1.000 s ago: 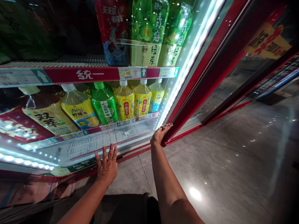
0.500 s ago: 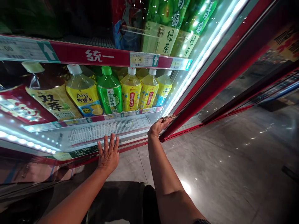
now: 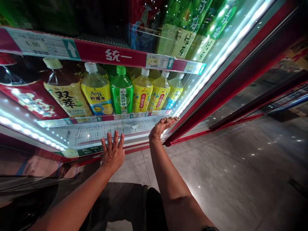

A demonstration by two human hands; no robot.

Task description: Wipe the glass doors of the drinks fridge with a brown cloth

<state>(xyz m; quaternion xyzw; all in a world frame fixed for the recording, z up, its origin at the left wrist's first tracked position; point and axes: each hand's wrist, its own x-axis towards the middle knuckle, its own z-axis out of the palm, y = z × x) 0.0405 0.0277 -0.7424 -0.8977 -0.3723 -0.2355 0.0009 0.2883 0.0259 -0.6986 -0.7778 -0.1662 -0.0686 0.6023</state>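
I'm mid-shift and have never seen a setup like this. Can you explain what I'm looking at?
There's no machine: these are a person's bare hands, seen from a camera worn on the head, looking forward and down. Ahead is a lit, glass-fronted drinks cooler. Inside, bottles stand above a white wire rack. The left hand is spread, holding nothing visible. The right hand, near the cooler's lower corner, has a crumpled cloth-like thing at its fingers.

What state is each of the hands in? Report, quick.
Left hand: open and spread, palm hidden.
Right hand: holding a crumpled tan cloth, grip tightness unclear.
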